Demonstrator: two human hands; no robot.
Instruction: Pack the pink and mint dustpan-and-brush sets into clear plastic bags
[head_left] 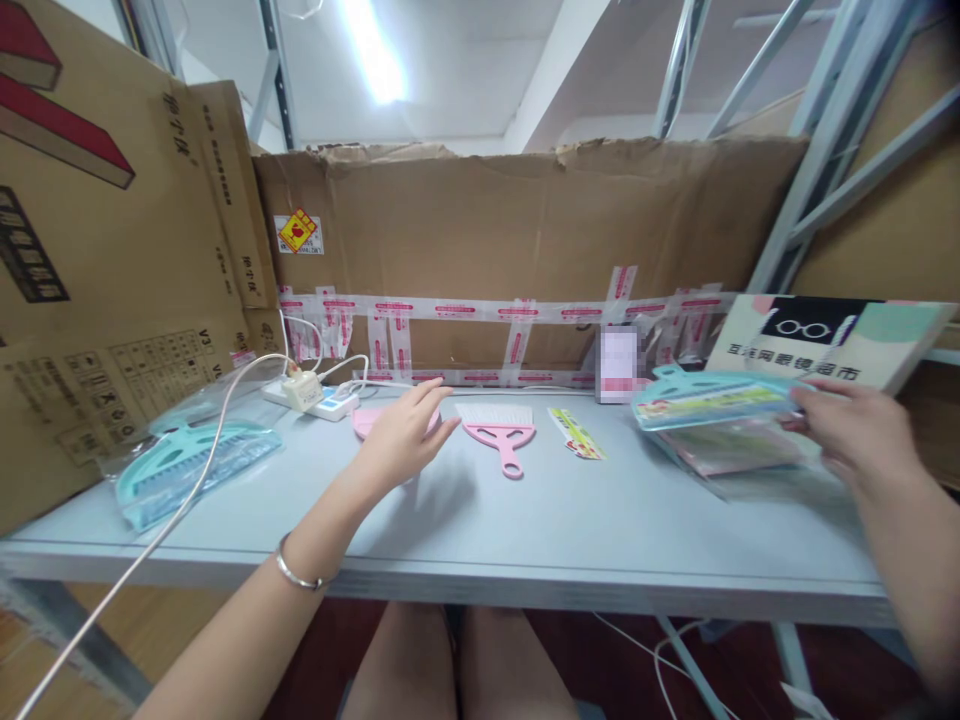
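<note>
My right hand (862, 425) grips one end of a blue pack (716, 402), thumb and fingers pinched on its edge, above the right side of a grey table (525, 530). The pack is wrapped in clear plastic, a yellow-green label along its front; a pink pack (742, 455) shows just beneath it, though I cannot tell whether my fingers hold that one too.

My left hand (409, 432), fingers spread and grasping nothing, reaches over a pink dustpan (365, 422), hiding much of it; whether I am touching it, I cannot tell. A silver bangle (296, 568) circles my left wrist.

Just right of that hand, a pink brush (496, 435) lies flat, white bristles toward the back and looped handle toward me. Beside it rests a yellow-green card (577, 433). A second blue pack (199, 462) sits at the table's left, a white cable (202, 470) crossing in front of it, near a power strip (334, 402) with a plug (302, 390) in it.

A taped carton (465, 220) lines the back, another carton (105, 200) stands at left, and a box (817, 340) printed with spectacles leans behind my right hand.
</note>
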